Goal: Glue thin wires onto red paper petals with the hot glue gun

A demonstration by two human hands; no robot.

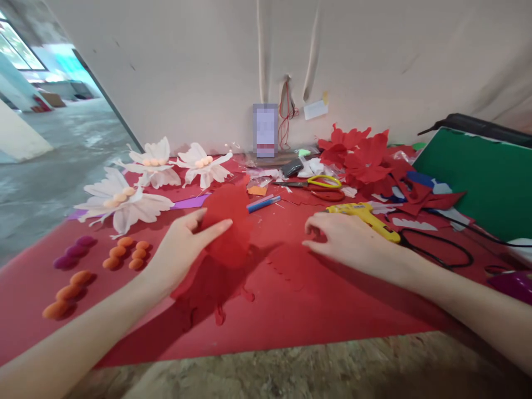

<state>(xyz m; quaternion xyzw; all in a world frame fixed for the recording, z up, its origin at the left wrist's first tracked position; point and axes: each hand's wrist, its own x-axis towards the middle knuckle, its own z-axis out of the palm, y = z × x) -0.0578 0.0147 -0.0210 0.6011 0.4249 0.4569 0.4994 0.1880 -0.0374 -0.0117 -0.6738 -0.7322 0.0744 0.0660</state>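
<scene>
My left hand (187,244) grips a red flower-shaped cutout (226,233) by its left side, thumb lying over it. The cutout is thin and soft-looking, slightly blurred, and its lower part spreads over the red tabletop. Right of it hovers my right hand (336,238), fingers loosely curled with a gap between thumb and forefinger and nothing visible in them. Just behind that hand lies a yellow glue gun (374,219) with a black cord. A blue pen (264,204) rests beyond the cutout, between both hands.
White flowers (124,199) and rows of orange balls (68,293) and purple balls (75,252) sit at left. Yellow-handled scissors (324,182) lie behind the pen. Red flowers (366,158), scraps and a green board (477,177) fill the right. A wall panel (199,72) stands behind.
</scene>
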